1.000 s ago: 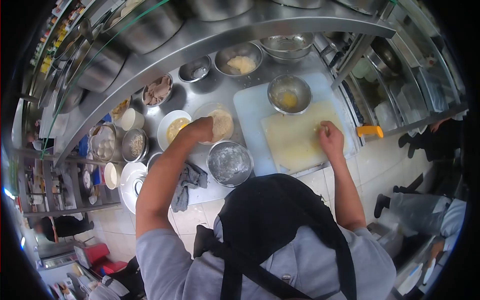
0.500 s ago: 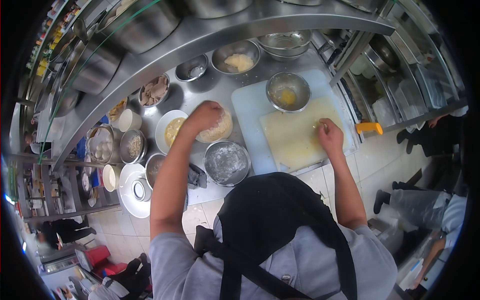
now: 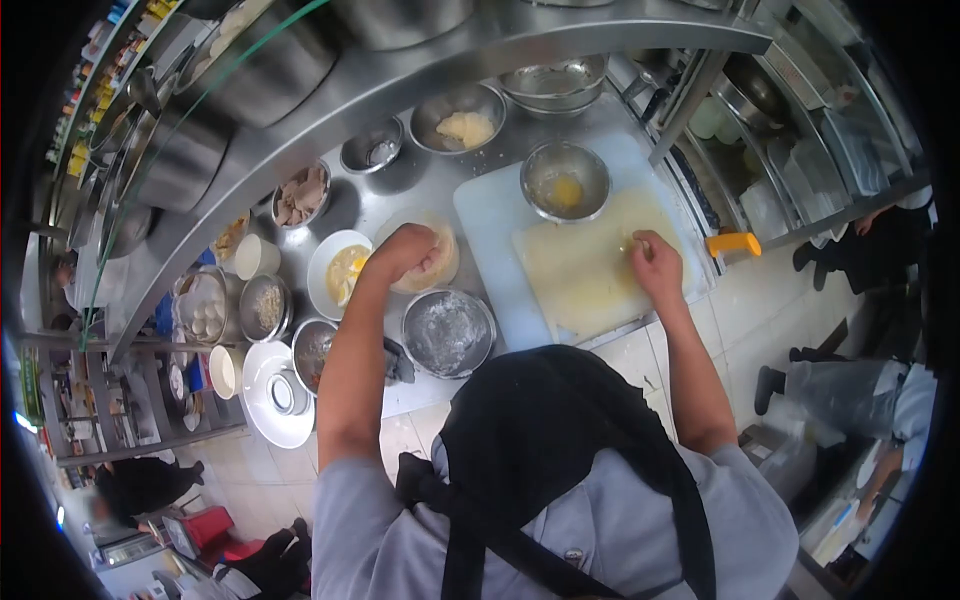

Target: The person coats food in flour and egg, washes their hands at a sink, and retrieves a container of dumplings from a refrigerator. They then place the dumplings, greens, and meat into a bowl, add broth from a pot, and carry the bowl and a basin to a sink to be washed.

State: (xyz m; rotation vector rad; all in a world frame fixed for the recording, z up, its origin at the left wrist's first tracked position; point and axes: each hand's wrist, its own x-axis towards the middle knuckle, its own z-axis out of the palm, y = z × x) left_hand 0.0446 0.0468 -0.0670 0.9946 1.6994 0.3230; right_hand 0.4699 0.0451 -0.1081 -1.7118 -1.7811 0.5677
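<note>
My left hand reaches into a bowl of pale crumbs. Its fingers are curled down, and whatever they hold is hidden. Left of it is a white bowl of egg, partly behind my wrist. Nearer me sits a metal bowl dusted with white powder. My right hand hovers over the yellowish cutting board with its fingers curled in; I cannot make out anything in them. A metal bowl with a little yellow liquid stands at the board's far edge.
Farther back are bowls of pale yellow food and sliced meat. At left stand a bowl of eggs and a white plate. An orange handle juts out at right. A metal shelf overhangs the counter. People stand nearby.
My left hand has gone lower into the crumbs, its fingers now deeper in the bowl. The right hand stays over the board, nearly still. The whole view has shifted slightly.
</note>
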